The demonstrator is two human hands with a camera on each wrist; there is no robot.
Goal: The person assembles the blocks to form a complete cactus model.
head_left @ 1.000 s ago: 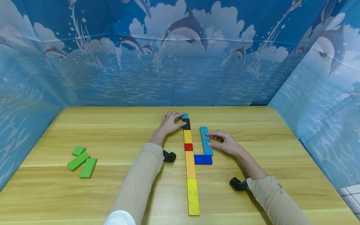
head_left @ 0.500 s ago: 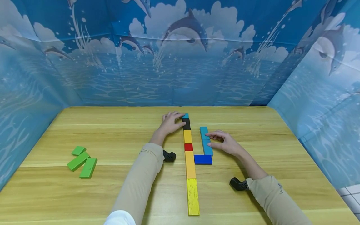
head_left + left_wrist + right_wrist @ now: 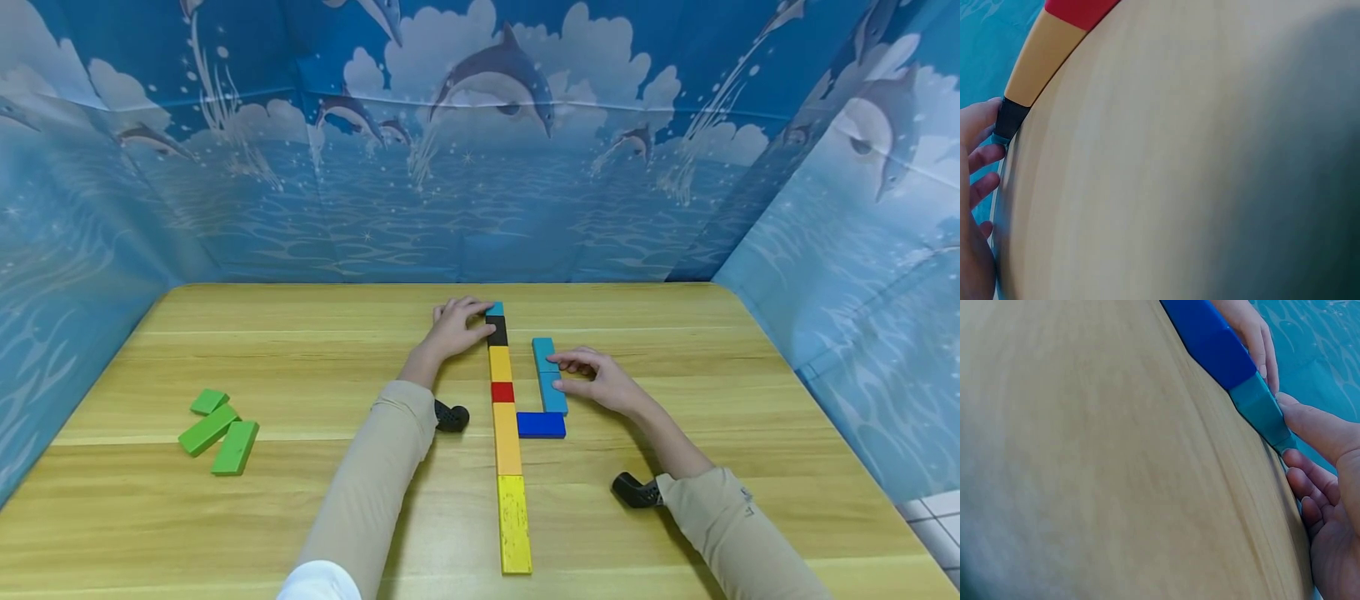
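A straight column of flat blocks runs away from me: yellow, orange, red, a yellow-orange one, black and a small teal block at the far end. My left hand touches the black block with its thumb and the small teal one with its index finger. A blue block lies crosswise against the column's right side. Beyond it stand two teal blocks end to end, slightly tilted. Thumb and index finger of my right hand rest along their right side.
Three green blocks lie in a loose cluster at the left of the wooden table. Black wrist devices jut from both cuffs. A dolphin-print curtain rises behind the table's far edge.
The small teal block at the far end has shifted slightly to the right under my left index finger. My right hand and the other blocks look unmoved.
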